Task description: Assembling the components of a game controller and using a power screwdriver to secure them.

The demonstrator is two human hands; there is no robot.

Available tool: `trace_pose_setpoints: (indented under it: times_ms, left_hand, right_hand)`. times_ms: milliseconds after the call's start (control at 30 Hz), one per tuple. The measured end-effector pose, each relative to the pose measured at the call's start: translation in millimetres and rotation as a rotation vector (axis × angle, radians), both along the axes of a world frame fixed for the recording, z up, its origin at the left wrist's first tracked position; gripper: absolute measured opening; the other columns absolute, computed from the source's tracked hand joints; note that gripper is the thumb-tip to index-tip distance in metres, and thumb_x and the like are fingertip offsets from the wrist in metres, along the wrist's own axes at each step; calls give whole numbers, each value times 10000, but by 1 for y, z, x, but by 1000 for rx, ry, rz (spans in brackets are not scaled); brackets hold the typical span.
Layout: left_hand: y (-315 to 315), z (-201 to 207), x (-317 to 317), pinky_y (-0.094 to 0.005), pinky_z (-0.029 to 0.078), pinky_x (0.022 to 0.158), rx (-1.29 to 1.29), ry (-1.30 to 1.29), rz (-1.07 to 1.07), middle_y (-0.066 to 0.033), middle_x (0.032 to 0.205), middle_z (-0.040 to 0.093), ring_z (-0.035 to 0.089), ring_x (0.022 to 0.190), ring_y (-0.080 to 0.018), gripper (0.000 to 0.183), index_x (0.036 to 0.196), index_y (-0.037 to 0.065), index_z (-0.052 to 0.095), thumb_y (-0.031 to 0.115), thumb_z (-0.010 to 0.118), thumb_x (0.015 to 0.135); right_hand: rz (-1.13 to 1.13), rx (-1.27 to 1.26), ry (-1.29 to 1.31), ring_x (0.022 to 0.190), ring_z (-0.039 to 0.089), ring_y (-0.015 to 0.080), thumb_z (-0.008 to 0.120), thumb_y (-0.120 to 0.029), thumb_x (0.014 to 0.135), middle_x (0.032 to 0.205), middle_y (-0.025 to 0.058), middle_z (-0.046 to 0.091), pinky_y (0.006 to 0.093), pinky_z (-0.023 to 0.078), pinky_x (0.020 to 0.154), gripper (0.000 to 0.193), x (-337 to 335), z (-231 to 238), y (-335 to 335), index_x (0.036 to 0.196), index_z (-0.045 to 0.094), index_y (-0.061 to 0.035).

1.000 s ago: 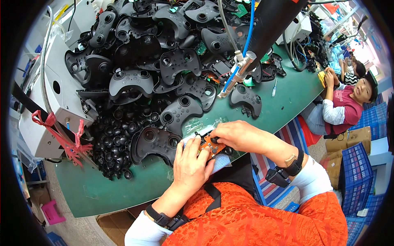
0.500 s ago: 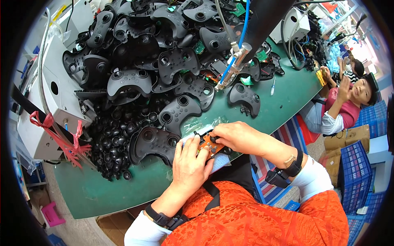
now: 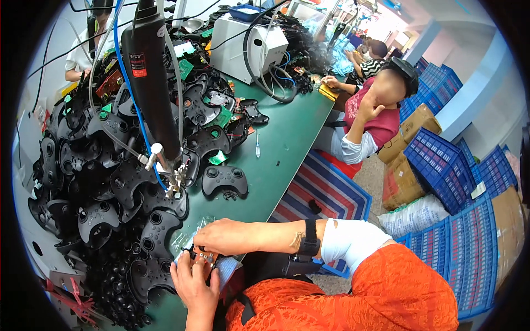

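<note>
Low on the bench, my left hand (image 3: 196, 284) holds a small orange circuit board (image 3: 206, 257), its fingers pressed along the near side. From the right my right hand (image 3: 215, 237) reaches over the board's far edge. Its fingertips are pinched together there, and what they grip is hidden. Under the board lies a light blue cloth or pad (image 3: 226, 267). A crumpled clear plastic bag (image 3: 185, 238) sits just beyond. Black game controller shells (image 3: 157, 234) lie to the left of my hands, near a heap of small round black caps (image 3: 110, 289).
A large pile of controller shells (image 3: 102, 220) covers the bench's left side. Above it hangs a black tool (image 3: 152, 88) with a blue hose. A small screwdriver (image 3: 258, 144) lies on the green bench top (image 3: 265, 182). Right of the bench sit a co-worker (image 3: 375, 118) and stacked blue crates (image 3: 441, 165).
The view has swung to the right, so the bench and my hands appear farther left. Both hands stay at the orange board. The co-worker's raised hand has come nearer the head.
</note>
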State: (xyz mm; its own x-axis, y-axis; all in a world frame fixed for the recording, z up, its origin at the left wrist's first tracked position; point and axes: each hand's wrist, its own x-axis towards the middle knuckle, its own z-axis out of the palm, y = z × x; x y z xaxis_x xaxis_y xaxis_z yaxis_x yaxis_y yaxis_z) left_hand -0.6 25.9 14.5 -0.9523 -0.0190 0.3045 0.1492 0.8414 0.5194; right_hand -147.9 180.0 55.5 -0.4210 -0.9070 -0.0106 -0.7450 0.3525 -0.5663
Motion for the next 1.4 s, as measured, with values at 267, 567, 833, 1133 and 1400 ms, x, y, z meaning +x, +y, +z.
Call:
trace_pose_setpoints:
  times_ms: [267,567,833,1133,1400]
  left_hand:
    - [1,1,1,-594,346,1081,-20,50,17,-206,1276,545,562,1137,-386,508,1093,60,614,138,839,644]
    - [1,0,-2,-595,337,1085,-15,50,16,-206,1295,536,554,1160,-385,497,1095,60,613,135,831,655]
    - [1,3,1,-594,335,1085,-1,59,18,-212,1261,553,530,1186,-409,475,1062,60,622,157,833,648]
    - [1,14,2,-561,421,1010,-105,113,-24,-201,1227,594,567,1121,-409,384,1147,82,643,292,736,840]
    - [5,3,-3,-591,347,1063,-38,74,-13,-211,1244,558,533,1172,-413,441,1029,54,618,155,830,656]
  right_hand:
    - [-21,7,27,916,668,384,616,-246,922,955,163,689,489,532,774,215,4,-1,-2,955,610,-34]
    - [-29,-45,48,981,635,330,670,-146,862,1002,107,638,452,547,781,182,3,-5,1,993,587,-51]
    - [-8,-62,85,938,647,367,633,-211,867,968,142,637,471,536,756,196,9,-9,1,953,587,-42]
    - [16,9,54,935,670,383,718,-197,783,942,150,688,483,535,761,263,4,-4,-3,950,605,-28]
    - [5,6,79,939,641,367,616,-212,878,942,140,642,489,515,749,196,-3,1,3,917,563,-28]
